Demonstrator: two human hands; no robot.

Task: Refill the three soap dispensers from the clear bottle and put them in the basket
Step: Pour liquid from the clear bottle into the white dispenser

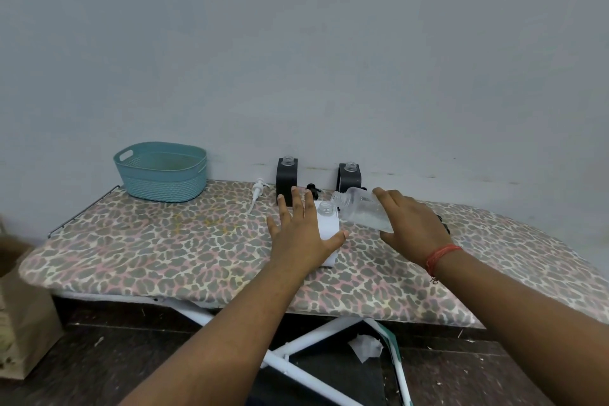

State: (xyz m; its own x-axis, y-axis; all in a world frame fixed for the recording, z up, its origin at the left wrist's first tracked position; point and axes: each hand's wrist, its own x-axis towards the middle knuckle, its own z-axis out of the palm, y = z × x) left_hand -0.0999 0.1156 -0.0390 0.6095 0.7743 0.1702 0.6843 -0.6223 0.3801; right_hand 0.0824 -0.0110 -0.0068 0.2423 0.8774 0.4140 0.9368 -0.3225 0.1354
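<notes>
Pouring stage: clear plastic bottle (pixel 364 212) tilted, mouth just above the open neck of the white square soap dispenser (pixel 328 224) on the leopard-print ironing board (pixel 164 247).

Right hand (pixel 412 224) wrapped around the bottle; left hand (pixel 304 234), fingers spread, steadying the dispenser. Next: tipping further, mouths aligned. Two black dispensers (pixel 286 180) uncapped behind; teal woven basket (pixel 161 171) far left.

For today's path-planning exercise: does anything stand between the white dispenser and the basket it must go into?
Nothing blocks it. Between the white dispenser and the basket lies bare board; the left hand rests against the dispenser, and a white pump lies near the path's far edge.
</notes>
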